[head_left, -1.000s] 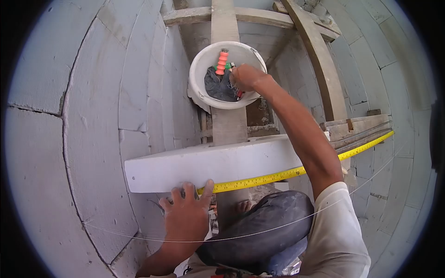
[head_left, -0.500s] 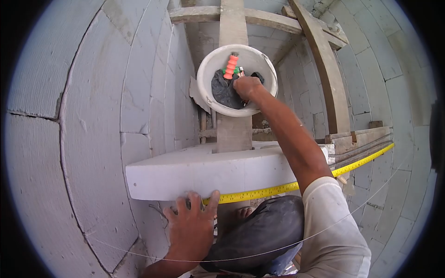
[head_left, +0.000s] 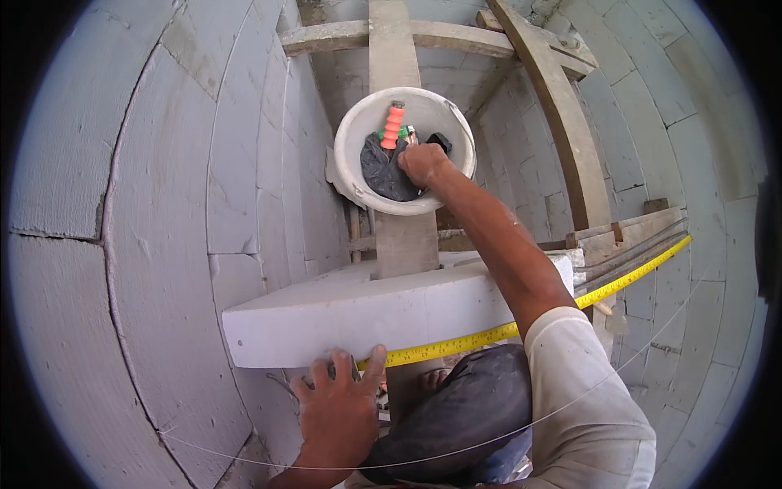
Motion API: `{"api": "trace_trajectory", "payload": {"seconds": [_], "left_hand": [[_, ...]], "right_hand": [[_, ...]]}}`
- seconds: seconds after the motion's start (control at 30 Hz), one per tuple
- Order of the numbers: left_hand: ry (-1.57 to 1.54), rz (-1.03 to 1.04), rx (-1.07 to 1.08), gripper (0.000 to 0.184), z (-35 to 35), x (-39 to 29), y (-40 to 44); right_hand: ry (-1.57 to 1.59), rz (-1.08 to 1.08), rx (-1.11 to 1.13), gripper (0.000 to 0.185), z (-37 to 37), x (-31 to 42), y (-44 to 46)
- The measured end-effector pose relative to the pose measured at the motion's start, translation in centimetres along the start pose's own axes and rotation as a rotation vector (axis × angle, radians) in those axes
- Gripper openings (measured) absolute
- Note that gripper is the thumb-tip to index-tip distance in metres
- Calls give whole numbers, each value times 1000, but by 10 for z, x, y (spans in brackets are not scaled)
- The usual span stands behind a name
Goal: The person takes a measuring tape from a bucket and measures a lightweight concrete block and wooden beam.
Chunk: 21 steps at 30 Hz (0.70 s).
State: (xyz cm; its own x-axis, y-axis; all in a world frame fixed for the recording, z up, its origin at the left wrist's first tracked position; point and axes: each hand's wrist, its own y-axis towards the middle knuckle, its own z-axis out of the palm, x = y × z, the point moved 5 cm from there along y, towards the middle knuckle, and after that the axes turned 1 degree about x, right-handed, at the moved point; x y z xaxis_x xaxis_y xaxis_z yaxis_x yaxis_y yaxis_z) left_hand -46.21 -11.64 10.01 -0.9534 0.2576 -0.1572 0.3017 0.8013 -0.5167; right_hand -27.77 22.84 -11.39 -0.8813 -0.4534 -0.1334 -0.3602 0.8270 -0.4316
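Note:
A long white block [head_left: 366, 318] lies across in front of me. Along its near edge runs a yellow tape measure [head_left: 456, 345], stretching off to the right. My left hand [head_left: 336, 407] rests at that edge with its fingers spread on the block, and its thumb pins the tape's end there. Beyond the block stands a whitish bucket [head_left: 349, 167]. Inside it my right hand [head_left: 423, 165] is closed at a black plastic bag [head_left: 387, 175]; what its fingers hold is hidden. Next to the hand, a tool's orange ribbed handle [head_left: 392, 126] sticks up beside something green.
Grey block walls rise at left [head_left: 171, 163] and right [head_left: 635, 122]. A plank [head_left: 405, 244] runs under the bucket, with a crossbeam [head_left: 334, 37] behind it and a long timber [head_left: 562, 138] at right. A thin string [head_left: 521, 432] crosses low before me.
The view has shifted slightly, so the bucket sits lower and further left. My right hand stays inside the bucket, and my left hand remains on the tape at the block's edge.

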Motion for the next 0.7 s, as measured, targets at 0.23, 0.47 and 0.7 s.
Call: {"api": "trace_trajectory", "payload": {"seconds": [0.23, 0.47, 0.7], "left_hand": [[6, 4, -21, 62, 1, 0, -1], [34, 4, -21, 66, 3, -1, -1], [-19, -80, 142, 67, 1, -4, 4]], "right_hand": [[186, -20, -101, 26, -13, -19, 3], [593, -88, -464, 28, -39, -43, -16], [816, 11, -590, 27, -76, -40, -114]]}}
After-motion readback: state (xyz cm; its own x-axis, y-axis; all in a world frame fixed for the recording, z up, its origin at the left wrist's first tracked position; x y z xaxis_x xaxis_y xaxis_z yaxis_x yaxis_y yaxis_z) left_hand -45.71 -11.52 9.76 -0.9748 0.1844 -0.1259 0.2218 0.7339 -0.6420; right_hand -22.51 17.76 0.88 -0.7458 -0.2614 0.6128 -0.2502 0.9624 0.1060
